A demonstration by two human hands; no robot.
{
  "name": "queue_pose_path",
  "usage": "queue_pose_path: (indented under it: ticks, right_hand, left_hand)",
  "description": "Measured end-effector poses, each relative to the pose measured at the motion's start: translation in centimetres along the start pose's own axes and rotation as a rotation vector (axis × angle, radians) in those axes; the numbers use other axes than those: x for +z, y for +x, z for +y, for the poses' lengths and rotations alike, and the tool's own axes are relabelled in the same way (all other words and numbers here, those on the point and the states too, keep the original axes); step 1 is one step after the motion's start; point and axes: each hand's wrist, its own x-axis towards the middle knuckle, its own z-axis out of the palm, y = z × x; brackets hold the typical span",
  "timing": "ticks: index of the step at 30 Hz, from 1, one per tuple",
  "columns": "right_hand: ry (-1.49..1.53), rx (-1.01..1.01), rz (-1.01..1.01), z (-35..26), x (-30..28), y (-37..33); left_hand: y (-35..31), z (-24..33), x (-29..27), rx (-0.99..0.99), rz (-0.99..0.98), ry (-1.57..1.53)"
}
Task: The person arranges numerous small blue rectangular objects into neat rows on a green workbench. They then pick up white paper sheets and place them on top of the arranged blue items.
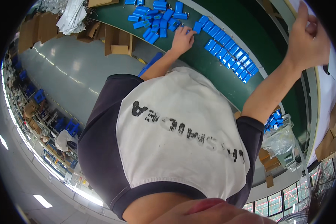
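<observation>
Small blue shrink-wrapped battery packs (pixel 163 23) lie in a loose heap on the green bench top (pixel 192 56). To the right of the heap, more battery packs (pixel 231 52) lie side by side in two slanting rows. My left hand (pixel 182 40) is at the heap's right edge, its fingers bent round a blue pack that they partly hide. Another pack (pixel 198 27) lies just beside its fingertips. Raised at the far right, my right hand (pixel 310 43) has its fingers curled in next to a pale shelf or panel edge. Whatever its fingers might hold is hidden.
Open cardboard boxes (pixel 117 41) stand beside the bench at left, near white bags or sheets (pixel 72 16). More blue packs (pixel 274 121) and a clear plastic bag (pixel 279 141) are below my right arm. Blue stools (pixel 71 128) and other benches lie farther left.
</observation>
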Motion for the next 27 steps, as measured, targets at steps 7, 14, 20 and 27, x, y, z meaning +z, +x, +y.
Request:
queue_pose_path:
  ticks: [7, 14, 20, 27]
  right_hand:
    - [0.895, 0.698, -0.717, -16.9, 3.4, -20.7]
    - [0.489, 0.507, -1.006, -19.9, 9.2, -32.7]
    - [0.428, 0.338, -1.241, -21.1, 12.9, -31.4]
    - [0.377, 0.242, -1.265, -22.2, 13.2, -32.3]
  left_hand:
    - [-2.4, -4.8, -3.4, -0.421, 0.161, -0.060]
    - [-4.1, -5.8, -5.0, -0.485, -0.026, -0.040]
    - [-5.4, -5.3, -5.4, -0.373, -0.073, 0.184]
    - [-4.5, -5.8, -3.9, -0.473, -0.002, 0.140]
